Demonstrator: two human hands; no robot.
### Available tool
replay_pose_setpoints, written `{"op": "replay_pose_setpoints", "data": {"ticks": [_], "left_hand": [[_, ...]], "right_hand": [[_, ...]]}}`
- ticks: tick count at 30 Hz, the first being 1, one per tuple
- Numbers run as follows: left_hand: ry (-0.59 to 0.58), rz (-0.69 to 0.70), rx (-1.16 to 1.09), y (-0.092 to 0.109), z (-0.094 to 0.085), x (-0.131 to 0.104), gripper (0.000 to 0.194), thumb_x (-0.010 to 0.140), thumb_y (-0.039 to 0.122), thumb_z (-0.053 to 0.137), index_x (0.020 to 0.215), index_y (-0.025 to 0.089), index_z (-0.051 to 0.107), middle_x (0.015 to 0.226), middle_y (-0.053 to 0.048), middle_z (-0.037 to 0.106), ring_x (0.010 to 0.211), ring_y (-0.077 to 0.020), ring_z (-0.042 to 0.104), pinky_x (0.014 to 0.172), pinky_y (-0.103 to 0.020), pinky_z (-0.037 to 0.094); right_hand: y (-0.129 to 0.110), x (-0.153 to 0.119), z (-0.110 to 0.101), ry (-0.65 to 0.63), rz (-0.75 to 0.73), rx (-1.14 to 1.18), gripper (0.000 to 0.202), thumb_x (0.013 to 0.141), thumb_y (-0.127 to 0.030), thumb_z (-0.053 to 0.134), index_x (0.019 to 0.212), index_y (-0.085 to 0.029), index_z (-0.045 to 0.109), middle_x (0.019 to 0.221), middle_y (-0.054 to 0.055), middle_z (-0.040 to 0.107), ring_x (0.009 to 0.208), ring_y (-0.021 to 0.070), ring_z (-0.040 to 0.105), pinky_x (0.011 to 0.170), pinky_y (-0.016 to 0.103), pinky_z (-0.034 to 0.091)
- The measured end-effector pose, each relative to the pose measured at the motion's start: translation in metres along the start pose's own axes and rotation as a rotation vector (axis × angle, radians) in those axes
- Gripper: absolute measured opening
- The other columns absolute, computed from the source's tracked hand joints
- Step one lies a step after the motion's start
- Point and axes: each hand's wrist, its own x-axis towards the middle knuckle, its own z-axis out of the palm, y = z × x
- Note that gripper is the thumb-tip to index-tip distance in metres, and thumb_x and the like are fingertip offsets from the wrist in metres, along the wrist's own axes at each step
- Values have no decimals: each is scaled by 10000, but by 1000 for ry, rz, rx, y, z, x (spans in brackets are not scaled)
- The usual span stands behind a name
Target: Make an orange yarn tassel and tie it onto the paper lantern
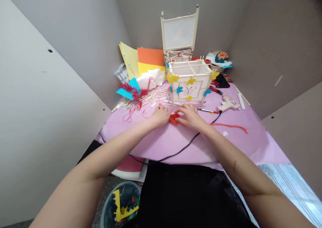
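A small bundle of orange-red yarn (173,119) lies between my two hands on the pink-covered table. My left hand (161,117) is closed at the bundle's left end, its fingertips mostly hidden. From the right side, my right hand (190,117) curls its thumb and fingers around the yarn. A loose yarn tail (232,125) trails over the cloth to the right of my right wrist. Just behind the hands stands a stick-framed paper lantern (198,88), decorated with yellow and blue paper leaves.
Wooden sticks (153,98), tangled dark-red thread (134,93) and coloured paper (150,56) lie at the left. A glue gun (228,103) rests at the right; its black cord (179,151) crosses before me. Another framed piece (179,31) stands behind. A scrap bin (107,204) is below.
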Motion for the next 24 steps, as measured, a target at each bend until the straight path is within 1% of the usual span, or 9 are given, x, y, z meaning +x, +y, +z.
{"op": "replay_pose_setpoints", "data": {"ticks": [3,5,8,10,12,15,18,22,24], "left_hand": [[-50,3,-36,-3,-9,3,320,921,216,370,1094,85,606,1194,-215,584,1148,-340,504,929,-483,404],[-140,16,-107,-7,-18,7,302,893,239,414,1083,101,604,1172,-196,607,1113,-323,540,917,-451,424],[-309,88,-261,-14,-33,16,258,844,237,450,1017,130,609,1036,-132,671,915,-243,624,794,-337,471],[-385,142,-326,-19,-41,21,223,804,214,469,963,151,614,933,-84,687,793,-195,629,708,-284,470],[-439,162,-359,-22,-46,26,207,767,202,482,917,166,620,838,-51,682,718,-173,616,662,-267,465],[-500,151,-459,-26,-48,28,201,734,245,502,875,171,624,745,-29,664,656,-166,601,624,-268,473],[-544,149,-639,-29,-46,27,184,706,252,512,830,157,609,696,-28,639,637,-167,599,627,-285,494],[-631,130,-904,-29,-45,23,146,701,195,504,821,157,578,660,-12,586,625,-156,597,654,-309,521],[-645,116,-974,-29,-45,22,158,706,175,511,854,169,566,680,-2,578,640,-152,604,648,-305,523]], "right_hand": [[5,3,-5,65,-5,84,250,787,-313,679,1021,-227,669,1113,71,624,1095,272,507,929,423,385],[9,6,-10,120,-17,154,241,785,-284,663,1014,-207,661,1092,69,640,1082,255,530,960,418,384],[12,9,-19,157,-4,278,219,792,-266,624,997,-193,652,1068,65,665,1050,231,572,947,396,414],[10,10,-24,140,19,359,239,812,-294,593,1019,-188,646,1086,71,669,1041,220,592,924,377,438],[5,10,-26,92,7,373,315,827,-348,583,1094,-187,626,1159,86,650,1088,223,581,943,380,432],[-4,12,-21,-29,-97,205,515,784,-425,648,1234,-191,559,1280,109,593,1204,268,510,1028,448,345],[-14,14,-10,-107,-191,-15,639,744,-374,691,1316,-173,487,1289,135,588,1221,305,489,1070,514,234],[-23,14,-2,-75,-191,-234,587,842,-240,566,1388,-103,402,1225,178,626,1154,307,532,1084,516,161],[-24,13,-4,-86,-181,-316,479,894,-205,481,1355,-81,444,1095,171,681,1063,297,575,1081,505,159]]}}
